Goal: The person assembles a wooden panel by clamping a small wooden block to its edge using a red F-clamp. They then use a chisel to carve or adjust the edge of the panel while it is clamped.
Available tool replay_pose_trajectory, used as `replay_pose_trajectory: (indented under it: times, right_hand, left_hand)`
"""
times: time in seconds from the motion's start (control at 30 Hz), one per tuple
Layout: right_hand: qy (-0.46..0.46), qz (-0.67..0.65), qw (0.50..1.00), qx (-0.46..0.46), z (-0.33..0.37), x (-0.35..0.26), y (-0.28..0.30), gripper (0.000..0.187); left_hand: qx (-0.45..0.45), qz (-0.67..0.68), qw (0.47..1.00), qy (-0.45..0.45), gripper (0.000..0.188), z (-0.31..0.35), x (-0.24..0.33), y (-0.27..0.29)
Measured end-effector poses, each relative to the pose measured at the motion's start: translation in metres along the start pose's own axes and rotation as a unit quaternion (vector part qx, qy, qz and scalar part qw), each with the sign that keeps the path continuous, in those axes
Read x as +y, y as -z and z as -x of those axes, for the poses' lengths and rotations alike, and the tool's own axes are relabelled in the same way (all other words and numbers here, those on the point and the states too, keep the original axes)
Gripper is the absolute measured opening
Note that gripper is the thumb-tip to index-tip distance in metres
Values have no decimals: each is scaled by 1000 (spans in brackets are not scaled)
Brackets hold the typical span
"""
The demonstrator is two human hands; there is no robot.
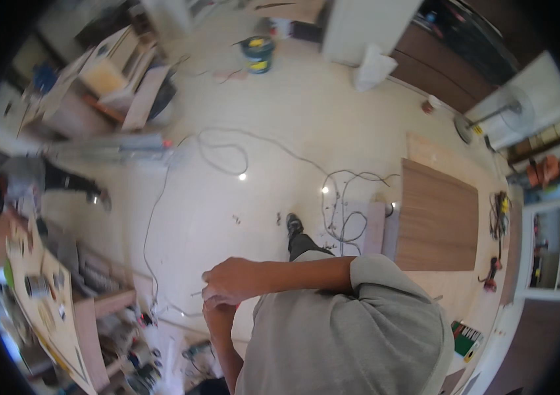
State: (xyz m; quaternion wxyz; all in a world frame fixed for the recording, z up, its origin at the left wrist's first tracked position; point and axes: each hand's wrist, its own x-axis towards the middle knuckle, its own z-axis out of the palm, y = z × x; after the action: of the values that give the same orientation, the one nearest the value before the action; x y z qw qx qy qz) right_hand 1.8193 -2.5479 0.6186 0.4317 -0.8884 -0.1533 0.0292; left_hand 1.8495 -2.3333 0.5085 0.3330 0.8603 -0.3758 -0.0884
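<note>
My right hand reaches across my body to the left, its fingers curled closed. Just below it, my left hand comes up from the lower edge and meets it, also closed. A thin metal rod sticks out to the left from between the hands. Something red shows under my right wrist; I cannot make out its kind, as the hands and forearm cover most of it.
A brown wood panel lies on the right-hand work surface, near a red cordless drill and a green box. Loose cable loops over the floor. A person bends at a cluttered bench leftward. A bucket stands ahead.
</note>
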Motion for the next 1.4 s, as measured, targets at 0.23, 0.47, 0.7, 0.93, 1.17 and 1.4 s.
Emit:
replay_pose_trajectory:
  times: [0.23, 0.47, 0.7, 0.93, 1.17, 1.4]
  right_hand:
    - [-194, 22, 981, 13, 36, 82, 109, 25]
    - [-262, 70, 960, 75, 113, 155, 212, 29]
    - [-223, -60, 958, 169, 120, 164, 243, 25]
    - [-392, 46, 871, 293, 76, 207, 274, 24]
    - [-500, 62, 769, 394, 49, 209, 300, 29]
    - [-451, 20, 809, 376, 5, 207, 300, 33]
  left_hand:
    - [-57, 23, 998, -17, 25, -144, 74, -60]
    - [-191, -89, 972, -106, 19, -284, 113, -105]
    - [-301, -75, 932, -185, 33, -386, 78, -161]
    - [-359, -10, 889, -284, 32, -471, 140, -181]
    - [-422, -107, 832, -344, 28, -562, 157, -147]
    - [-407, -112, 820, -386, 26, -633, 109, -173]
